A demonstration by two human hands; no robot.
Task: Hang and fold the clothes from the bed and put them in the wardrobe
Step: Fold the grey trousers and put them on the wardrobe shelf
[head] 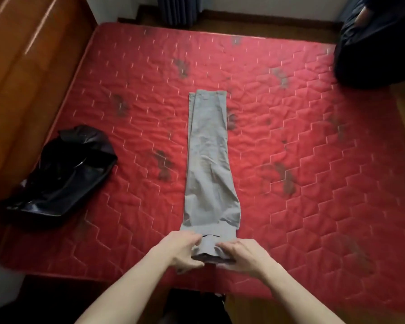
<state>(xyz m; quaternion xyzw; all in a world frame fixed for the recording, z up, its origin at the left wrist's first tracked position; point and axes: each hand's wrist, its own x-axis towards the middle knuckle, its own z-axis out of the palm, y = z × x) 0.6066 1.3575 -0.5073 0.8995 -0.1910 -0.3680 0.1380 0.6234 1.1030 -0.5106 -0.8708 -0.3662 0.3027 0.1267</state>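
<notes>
The step in hand looks like the folding of the grey trousers (209, 160), which lie flat on the red quilted mattress (313, 136) of the bed, already doubled leg upon leg into one narrow strip; the near end, thick and cuffed, most likely the waistband though the frame does not settle it, has been turned up off the mattress and sits between the two hands; the left hand (181, 251) grips that end from its left side, fingers curled over the top and thumb beneath; the right hand (242, 254) grips it from the right side, fingers lying over the bundled cloth and curled round its edge; so both hands are closed on the trousers, neither one idle. The long axis of the strip runs straight away from the person, from the near edge of the bed toward the middle of the mattress; the squared far end points away toward the far wall, with a slight lean to the left as it goes. The next move, as I judge it, calls for carrying the held end forward along that axis to lay it over the far part, keeping the edges aligned so the strip does not skew; a black garment (61, 174) lies crumpled well apart to the left, near the wooden wardrobe (21, 66), not yet dealt with.
</notes>
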